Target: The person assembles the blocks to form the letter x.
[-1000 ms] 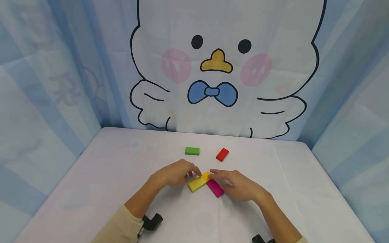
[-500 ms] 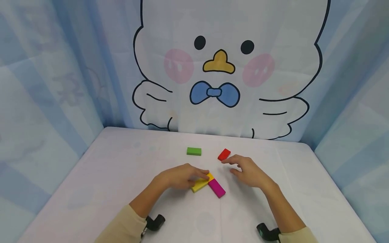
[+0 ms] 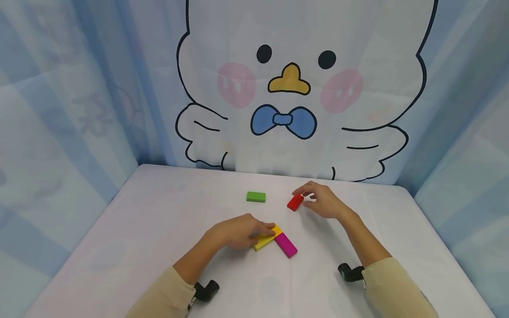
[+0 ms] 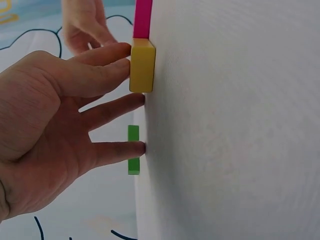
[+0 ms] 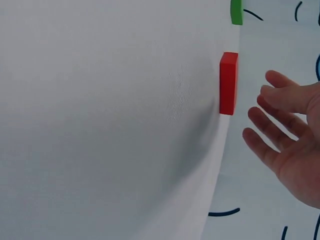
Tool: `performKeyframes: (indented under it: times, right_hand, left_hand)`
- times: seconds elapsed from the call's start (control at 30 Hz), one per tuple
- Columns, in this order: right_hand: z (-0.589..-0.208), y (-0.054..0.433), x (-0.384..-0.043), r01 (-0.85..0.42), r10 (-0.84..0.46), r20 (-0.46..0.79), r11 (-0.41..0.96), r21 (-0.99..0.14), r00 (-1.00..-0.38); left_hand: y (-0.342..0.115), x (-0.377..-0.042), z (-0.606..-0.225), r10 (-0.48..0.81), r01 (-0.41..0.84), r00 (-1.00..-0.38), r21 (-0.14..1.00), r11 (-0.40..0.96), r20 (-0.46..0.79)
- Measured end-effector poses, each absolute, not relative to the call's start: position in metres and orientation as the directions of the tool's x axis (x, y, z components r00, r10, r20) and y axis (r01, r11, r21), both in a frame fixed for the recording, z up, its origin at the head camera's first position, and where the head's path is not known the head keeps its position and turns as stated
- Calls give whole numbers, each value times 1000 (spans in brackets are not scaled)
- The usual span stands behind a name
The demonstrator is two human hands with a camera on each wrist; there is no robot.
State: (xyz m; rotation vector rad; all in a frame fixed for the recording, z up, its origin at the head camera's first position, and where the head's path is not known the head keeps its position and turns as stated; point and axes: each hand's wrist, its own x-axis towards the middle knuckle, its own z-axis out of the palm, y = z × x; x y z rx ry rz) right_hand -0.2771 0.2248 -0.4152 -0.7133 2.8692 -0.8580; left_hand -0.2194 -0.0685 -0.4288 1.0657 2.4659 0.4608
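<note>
My left hand [image 3: 240,231] touches a light yellow block [image 3: 263,242] from above. An orange-yellow piece [image 3: 278,230] adjoins its far end, and a magenta block [image 3: 286,245] runs off from that toward the near right. In the left wrist view, the thumb and forefinger rest on the top of the yellow block [image 4: 142,68], the other fingers spread out straight. My right hand [image 3: 324,201] hovers at a red block [image 3: 295,202], fingers and thumb parted. The right wrist view shows a gap between these fingertips and the red block [image 5: 229,83].
A green block [image 3: 256,197] lies at the back of the white-covered table [image 3: 254,291], left of the red one. Behind the table hangs a curtain [image 3: 286,152] with a cartoon bird. Black wrist cameras [image 3: 207,290] sit at both sleeves.
My right hand has left the joined blocks and moved away to the back, up to the red block. My left hand has slid right onto the yellow pieces. The blocks keep their arrangement.
</note>
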Motion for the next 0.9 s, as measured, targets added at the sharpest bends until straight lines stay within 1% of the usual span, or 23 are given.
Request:
performKeyframes:
  times: [0.2,0.47,0.7,0.9]
  right_hand:
    - [-414,226,-294,-397,-464,-12,770,-499,-886]
    - [-419,225,-304,-391,-503,-84,756,-525,-860]
    - [-430,225,-312,-414,-513,-52,743,-526,-857]
    - [-431,224,-313,-433,-519,-32,744,-510,-854]
  left_hand:
    - [-67,-218,-427,739,615,-628,428,662,-243]
    - [-67,-217,-426,745,627,-622,416,658,-240]
    - [-69,-217,-426,742,612,-620,435,660,-254]
    - [-70,-217,-426,744,617,-616,429,660,-257]
